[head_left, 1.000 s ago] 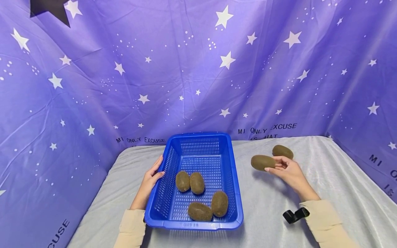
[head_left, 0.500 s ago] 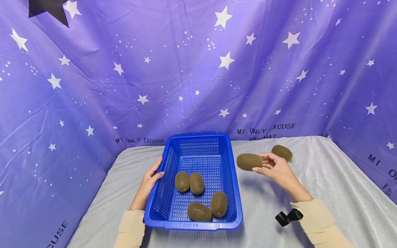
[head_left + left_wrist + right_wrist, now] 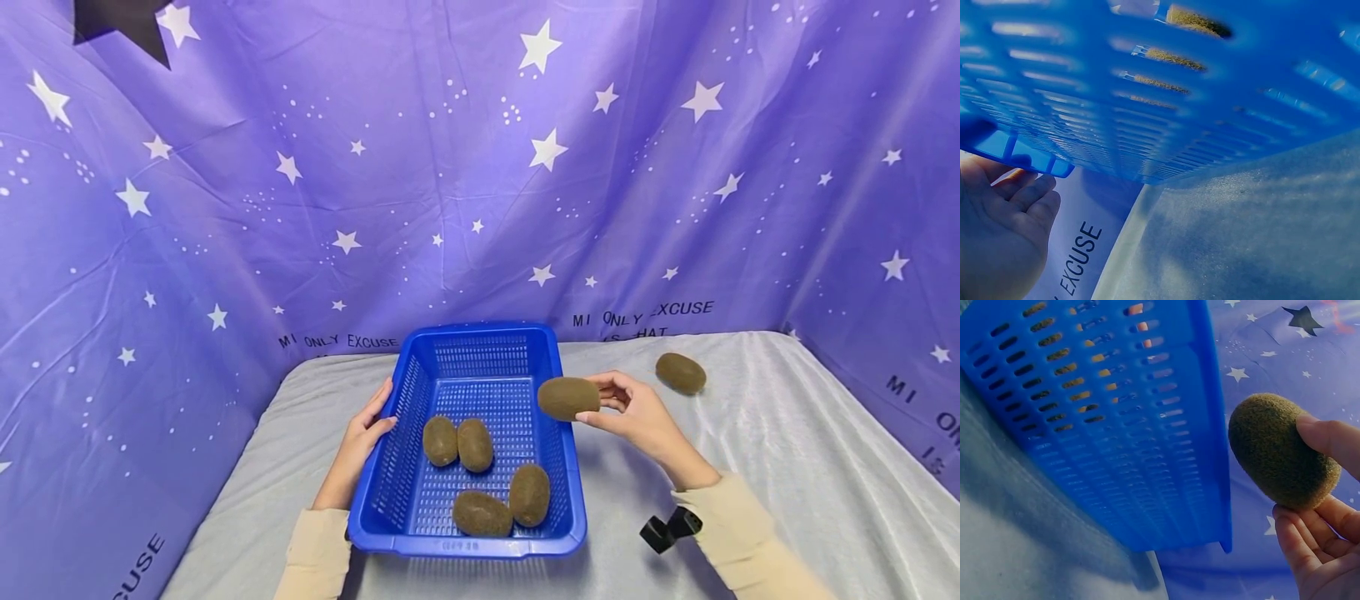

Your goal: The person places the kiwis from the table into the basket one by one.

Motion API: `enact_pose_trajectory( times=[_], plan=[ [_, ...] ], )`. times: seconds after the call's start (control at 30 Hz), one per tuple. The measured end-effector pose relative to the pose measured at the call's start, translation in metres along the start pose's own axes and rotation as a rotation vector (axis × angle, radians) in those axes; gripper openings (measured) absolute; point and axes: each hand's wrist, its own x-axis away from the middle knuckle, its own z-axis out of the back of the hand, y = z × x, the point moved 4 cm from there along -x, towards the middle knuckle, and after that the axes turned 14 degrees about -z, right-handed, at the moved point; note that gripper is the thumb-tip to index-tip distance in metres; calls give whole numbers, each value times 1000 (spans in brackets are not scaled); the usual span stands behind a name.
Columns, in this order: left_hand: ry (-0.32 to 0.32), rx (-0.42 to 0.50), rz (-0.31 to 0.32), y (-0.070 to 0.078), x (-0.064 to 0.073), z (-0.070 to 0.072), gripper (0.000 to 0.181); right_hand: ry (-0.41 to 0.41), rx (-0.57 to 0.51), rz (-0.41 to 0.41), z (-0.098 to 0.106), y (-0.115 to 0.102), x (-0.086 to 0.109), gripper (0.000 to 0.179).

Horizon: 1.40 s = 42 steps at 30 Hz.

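Observation:
A blue plastic basket (image 3: pixel 468 545) with slotted walls has several brown, fuzzy kiwis in it, two side by side near the middle, such as this kiwi (image 3: pixel 475 445), and two at the near end. My left hand (image 3: pixel 365 437) holds its left rim, thumb on top and some fingers below, as the left wrist view shows. My right hand (image 3: pixel 633 417) pinches another kiwi (image 3: pixel 567 399) between thumb and fingers, over the right rim. In the right wrist view this held kiwi (image 3: pixel 1279 450) appears beside the basket's upper edge.
One more kiwi (image 3: pixel 681 373) lies on the grey cloth (image 3: pixel 795 433) at the back right. A purple curtain (image 3: pixel 450 167) with white stars hangs behind and on both sides. A black device (image 3: pixel 670 527) sits at my right wrist.
My right hand has moved left with its kiwi, from beside the loose kiwi to the basket's right rim. The left hand and basket stay in place.

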Motion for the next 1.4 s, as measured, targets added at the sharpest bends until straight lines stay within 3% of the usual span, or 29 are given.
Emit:
enact_pose_trajectory(
  times=[0.73,1.0,1.4],
  plan=[
    [9,-11,-17,1,0,0,59,-15,39,9,-19,2,-11,45],
    [13,-10,6,0,-1,-1,60,-12,76,12,-25,0,-10,45],
    [11,2,-11,0,-1,-1,59,-9,61,5,-23,7,-6,46]
  ],
)
